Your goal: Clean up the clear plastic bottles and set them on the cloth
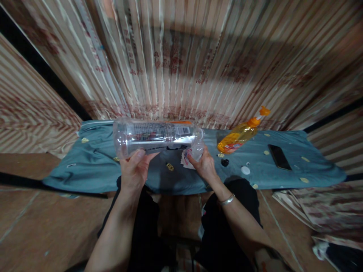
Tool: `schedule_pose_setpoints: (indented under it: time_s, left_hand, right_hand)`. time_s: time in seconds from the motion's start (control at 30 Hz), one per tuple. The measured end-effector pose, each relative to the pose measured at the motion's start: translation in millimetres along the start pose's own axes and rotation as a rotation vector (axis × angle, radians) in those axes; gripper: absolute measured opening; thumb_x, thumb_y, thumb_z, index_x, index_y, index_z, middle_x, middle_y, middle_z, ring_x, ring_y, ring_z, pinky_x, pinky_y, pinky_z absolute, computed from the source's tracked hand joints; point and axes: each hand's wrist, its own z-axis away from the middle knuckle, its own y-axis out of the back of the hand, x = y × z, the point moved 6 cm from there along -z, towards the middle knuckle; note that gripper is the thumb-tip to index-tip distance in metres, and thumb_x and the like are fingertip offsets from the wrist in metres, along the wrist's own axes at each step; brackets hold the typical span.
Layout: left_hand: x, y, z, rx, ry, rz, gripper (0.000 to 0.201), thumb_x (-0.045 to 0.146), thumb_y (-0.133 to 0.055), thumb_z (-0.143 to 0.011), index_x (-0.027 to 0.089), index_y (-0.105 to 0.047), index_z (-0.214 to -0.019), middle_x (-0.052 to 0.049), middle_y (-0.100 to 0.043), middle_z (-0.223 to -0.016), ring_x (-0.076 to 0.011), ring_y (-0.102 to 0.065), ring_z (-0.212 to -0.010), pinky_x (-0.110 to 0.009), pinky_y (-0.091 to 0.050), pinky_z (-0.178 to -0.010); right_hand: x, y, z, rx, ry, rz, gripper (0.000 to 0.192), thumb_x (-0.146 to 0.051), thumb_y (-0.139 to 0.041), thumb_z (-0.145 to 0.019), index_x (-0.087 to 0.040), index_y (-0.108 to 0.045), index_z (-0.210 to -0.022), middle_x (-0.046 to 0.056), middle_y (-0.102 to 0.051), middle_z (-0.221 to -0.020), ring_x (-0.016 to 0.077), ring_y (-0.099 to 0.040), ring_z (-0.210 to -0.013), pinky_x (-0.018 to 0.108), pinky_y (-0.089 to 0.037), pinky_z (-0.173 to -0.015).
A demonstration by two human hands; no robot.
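A large clear plastic bottle [153,136] with a printed label lies sideways in the air above the cloth-covered table. My left hand [135,166] grips it from below near its base. At its neck end, my right hand [204,163] has its fingers closed around a small clear plastic piece [196,149]; whether this is a separate cup or part of the bottle I cannot tell. Just under those fingers is a pale sachet [185,160] with a jagged edge, partly hidden, apparently on the cloth.
An orange pump bottle of yellow liquid [237,136] stands to the right. Near it are a small black cap [225,162], a white round lid [245,170] and a dark phone [279,157]. Blue-green cloth [93,162] covers the table; a striped curtain [176,68] hangs behind.
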Motion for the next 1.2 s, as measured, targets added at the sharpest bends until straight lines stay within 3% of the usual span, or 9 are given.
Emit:
schedule_pose_setpoints:
  time_s: [0.23, 0.47, 0.8, 1.2]
  left_hand:
    - [0.6, -2.3, 0.9, -0.009, -0.002, 0.001, 0.064, 0.033, -0.093, -0.061, 0.03, -0.067, -0.12, 0.007, -0.06, -0.062, -0.0221, -0.069, -0.073, -0.052, -0.067, -0.079]
    - [3.1, -6.7, 1.7, -0.042, -0.013, -0.006, 0.06, 0.035, -0.092, -0.064, 0.032, -0.066, -0.117, 0.002, -0.067, -0.078, -0.0279, -0.071, -0.095, -0.052, -0.066, -0.081]
    - [5.0, -7.8, 1.0, -0.038, -0.013, -0.053, 0.065, 0.037, -0.091, -0.064, 0.034, -0.063, -0.123, -0.001, -0.072, -0.094, -0.0304, -0.07, -0.105, -0.053, -0.065, -0.083]
    - [6.6, -11.2, 1.9, -0.025, -0.019, -0.006, 0.07, 0.033, -0.093, -0.061, 0.034, -0.063, -0.125, -0.001, -0.072, -0.089, -0.0321, -0.071, -0.105, -0.053, -0.065, -0.083]
  right_hand:
    - [-3.2, 2.2, 0.2, -0.006, -0.012, -0.018, 0.066, -0.055, -0.065, -0.085, -0.011, -0.052, -0.133, 0.02, -0.075, -0.111, 0.0328, -0.074, -0.103, 0.043, -0.059, -0.086]
    - [-4.4, 2.4, 0.1, -0.011, -0.021, -0.031, 0.073, -0.063, -0.062, -0.086, -0.009, -0.052, -0.134, 0.021, -0.075, -0.113, 0.0341, -0.073, -0.103, 0.047, -0.059, -0.087]
    - [-3.9, 2.2, -0.1, -0.004, -0.02, -0.038, 0.069, -0.058, -0.064, -0.085, -0.009, -0.053, -0.133, 0.021, -0.075, -0.112, 0.0336, -0.073, -0.103, 0.046, -0.059, -0.088]
    - [-4.5, 2.6, 0.4, -0.02, -0.028, -0.027, 0.072, -0.058, -0.064, -0.085, -0.008, -0.051, -0.135, 0.022, -0.075, -0.112, 0.0347, -0.073, -0.103, 0.047, -0.059, -0.087]
